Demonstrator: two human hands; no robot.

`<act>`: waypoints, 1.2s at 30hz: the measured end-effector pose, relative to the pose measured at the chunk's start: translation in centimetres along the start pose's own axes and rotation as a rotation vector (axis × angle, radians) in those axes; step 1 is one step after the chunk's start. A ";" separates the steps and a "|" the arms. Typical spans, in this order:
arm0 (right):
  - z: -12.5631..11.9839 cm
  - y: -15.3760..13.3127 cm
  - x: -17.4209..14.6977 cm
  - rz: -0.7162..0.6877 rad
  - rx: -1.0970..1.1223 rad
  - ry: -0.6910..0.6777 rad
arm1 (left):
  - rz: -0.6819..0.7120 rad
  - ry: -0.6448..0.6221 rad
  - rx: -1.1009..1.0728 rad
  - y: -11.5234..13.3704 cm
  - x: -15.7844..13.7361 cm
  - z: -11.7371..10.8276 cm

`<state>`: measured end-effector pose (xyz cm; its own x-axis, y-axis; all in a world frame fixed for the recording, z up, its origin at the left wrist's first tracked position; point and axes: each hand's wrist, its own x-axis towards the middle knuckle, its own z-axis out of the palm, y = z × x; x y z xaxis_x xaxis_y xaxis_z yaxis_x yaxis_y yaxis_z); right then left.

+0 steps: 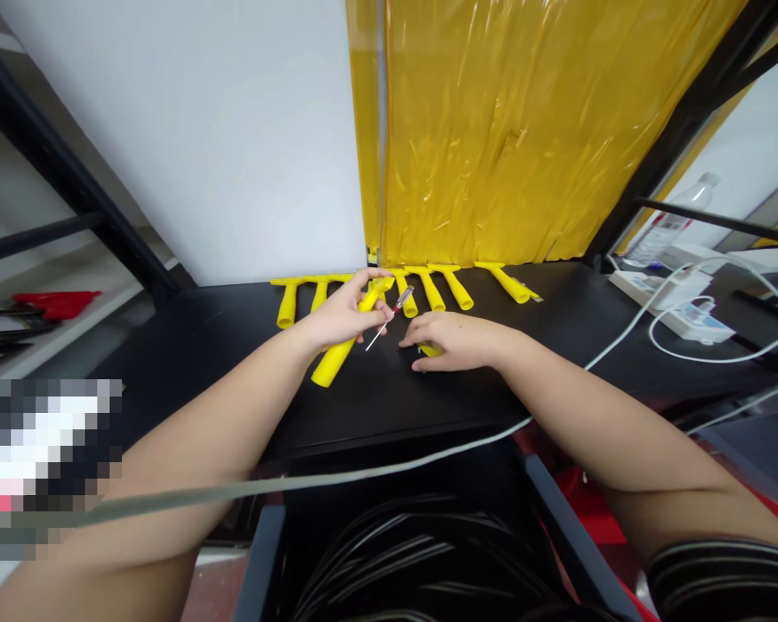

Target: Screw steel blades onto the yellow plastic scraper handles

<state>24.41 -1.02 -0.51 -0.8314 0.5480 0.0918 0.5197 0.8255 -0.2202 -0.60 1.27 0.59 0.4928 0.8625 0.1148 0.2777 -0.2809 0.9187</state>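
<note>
My left hand (353,311) is closed around a yellow plastic T-shaped handle (333,363), whose tube slants down toward me. The same hand also holds a small screwdriver (400,302) with a clear and red grip; its thin shaft points down and left. Just to the right, my right hand (450,339) rests low at the black tabletop with curled fingers. A small yellow piece (431,350) shows between its thumb and fingers, mostly hidden. Behind both hands, several similar yellow handles (455,290) lie in a row along the back of the table.
The black table (356,423) ends at a white panel (233,138) and a yellow film-covered panel (525,130). At right are power strips (680,315), white cables and a plastic bottle (674,220). A pale cord (389,469) crosses before the table's front edge.
</note>
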 end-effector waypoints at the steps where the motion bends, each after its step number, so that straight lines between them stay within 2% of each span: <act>1: -0.1 -0.2 -0.1 -0.009 -0.023 -0.010 | 0.002 -0.002 -0.001 0.0 0.0 0.0; 8: -0.3 -1.3 -0.9 -0.076 -0.151 -0.038 | 0.003 -0.015 0.005 -0.2 0.1 -0.1; 14: 1.6 -0.6 -2.3 -0.140 -0.272 0.071 | 0.017 -0.031 0.008 -0.5 0.1 0.0; 18: 1.9 0.2 -3.7 -0.153 -0.324 0.083 | 0.003 -0.038 0.017 -0.2 0.0 0.0; 29: 1.2 3.0 -7.2 0.011 -0.272 0.135 | -0.031 0.036 -0.033 -0.2 0.3 0.2; 36: 2.2 0.1 -7.5 0.069 -0.282 0.166 | -0.036 0.049 -0.045 0.0 0.3 0.3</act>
<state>30.22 -5.34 -3.39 -0.7612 0.5991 0.2484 0.6267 0.7780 0.0442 -0.26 1.41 0.48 0.4419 0.8916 0.0984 0.2569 -0.2308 0.9385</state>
